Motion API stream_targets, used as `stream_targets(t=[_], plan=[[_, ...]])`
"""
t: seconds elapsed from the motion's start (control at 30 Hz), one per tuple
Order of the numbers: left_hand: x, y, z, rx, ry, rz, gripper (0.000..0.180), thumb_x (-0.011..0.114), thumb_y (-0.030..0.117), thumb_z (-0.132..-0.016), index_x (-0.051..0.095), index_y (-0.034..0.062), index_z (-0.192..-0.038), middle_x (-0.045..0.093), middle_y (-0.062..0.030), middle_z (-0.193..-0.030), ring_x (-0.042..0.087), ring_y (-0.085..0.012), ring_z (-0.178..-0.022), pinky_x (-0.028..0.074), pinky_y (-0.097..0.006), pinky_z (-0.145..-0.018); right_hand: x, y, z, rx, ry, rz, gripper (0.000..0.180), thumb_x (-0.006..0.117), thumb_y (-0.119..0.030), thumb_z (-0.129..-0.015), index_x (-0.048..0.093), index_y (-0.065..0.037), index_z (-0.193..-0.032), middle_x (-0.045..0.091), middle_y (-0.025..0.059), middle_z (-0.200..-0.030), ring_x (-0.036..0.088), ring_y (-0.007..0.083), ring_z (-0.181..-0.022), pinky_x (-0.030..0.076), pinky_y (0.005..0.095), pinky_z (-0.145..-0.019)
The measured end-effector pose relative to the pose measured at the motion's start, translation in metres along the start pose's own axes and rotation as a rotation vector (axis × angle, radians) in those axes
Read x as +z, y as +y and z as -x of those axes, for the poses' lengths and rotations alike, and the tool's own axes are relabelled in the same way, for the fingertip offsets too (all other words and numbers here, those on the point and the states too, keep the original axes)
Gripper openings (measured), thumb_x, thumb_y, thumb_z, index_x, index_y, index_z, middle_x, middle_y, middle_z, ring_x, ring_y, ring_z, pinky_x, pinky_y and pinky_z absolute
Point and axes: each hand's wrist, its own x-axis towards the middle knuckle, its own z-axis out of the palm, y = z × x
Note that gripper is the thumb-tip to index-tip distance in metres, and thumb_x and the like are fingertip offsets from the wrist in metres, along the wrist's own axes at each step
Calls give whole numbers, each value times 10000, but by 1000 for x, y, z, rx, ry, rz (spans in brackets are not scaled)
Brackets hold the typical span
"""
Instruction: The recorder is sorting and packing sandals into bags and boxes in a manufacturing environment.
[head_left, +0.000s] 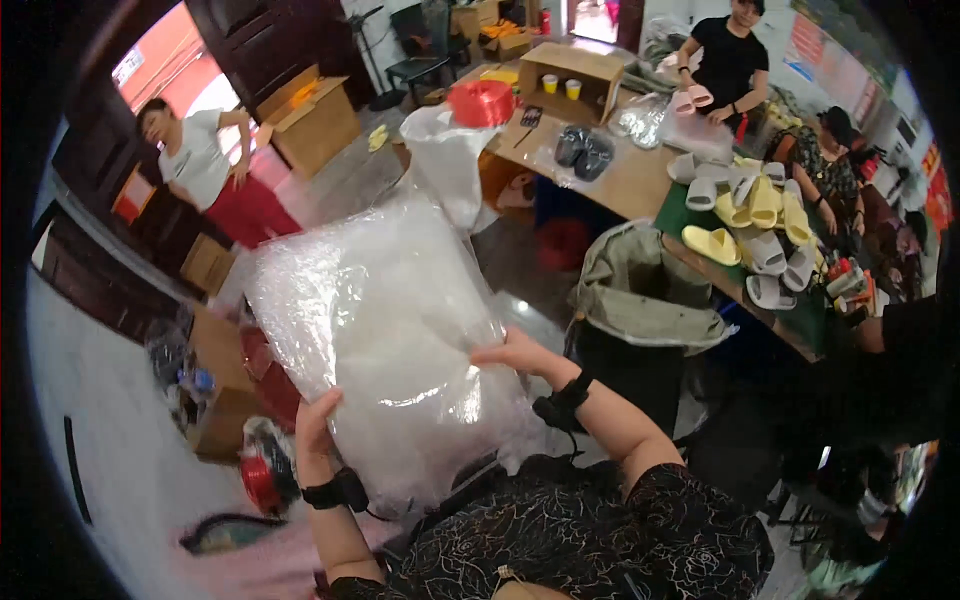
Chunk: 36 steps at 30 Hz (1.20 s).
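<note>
A large clear plastic package (385, 310) with white contents is held up in front of my body. My left hand (316, 420) grips its near left edge, thumb on top and fingers hidden beneath. On the right side, my right hand (515, 352) holds it the same way, with the thumb pressed on the film. The package tilts away from me, and its glossy wrap is wrinkled. Its far end hangs near a white sack (445, 160).
Yellow and grey slippers (760, 205) are piled on a green-topped table (685, 215) at right. An olive cloth bin (640, 285) stands before it. Cardboard boxes (310, 120) sit at far left. A person (215, 165) stands there; others are beyond the table.
</note>
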Motion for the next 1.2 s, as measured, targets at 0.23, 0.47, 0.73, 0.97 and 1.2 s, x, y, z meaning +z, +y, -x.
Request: stream_targets(t=[0.23,0.47,0.73,0.97,1.2], plan=[[57,54,-205,-65,-275,-36,370,641,110,-802,563,-44,-1130,639,-79,-960,623,-174,-801,500,-310,-713,-79,-17,-101,28,185,-127,482,744,-203,-778,572,15,-1172,631,55,-1031,589,127,-927,461,254,-806],[162,81,-373,-129,-355,-151,274,657,147,-795,633,-31,-1002,644,-58,-911,617,-158,-781,482,-293,-719,-205,-30,-206,91,179,-249,408,700,-183,-831,565,15,-1161,624,56,-1044,590,126,-896,483,270,-780],[276,135,-502,-11,-265,-174,284,646,113,-788,635,-24,-1035,647,-58,-975,608,-135,-860,468,-256,-783,-393,-68,-308,-120,621,27,650,729,-368,-793,503,29,-1256,582,127,-1135,562,187,-1022,459,300,-865],[340,141,-653,-124,-338,-307,292,660,129,-770,623,-7,-1026,627,-29,-886,594,-124,-810,466,-264,-738,-554,-49,-375,-213,1105,767,404,632,-325,-824,612,-33,-1102,578,170,-1146,527,355,-1070,428,431,-912],[444,177,-751,-107,-387,-324,280,640,170,-785,609,-8,-999,622,-29,-882,588,-119,-781,456,-245,-701,-533,39,-392,141,1009,924,430,660,-398,-795,658,-36,-1027,610,183,-1100,582,339,-997,461,421,-883]])
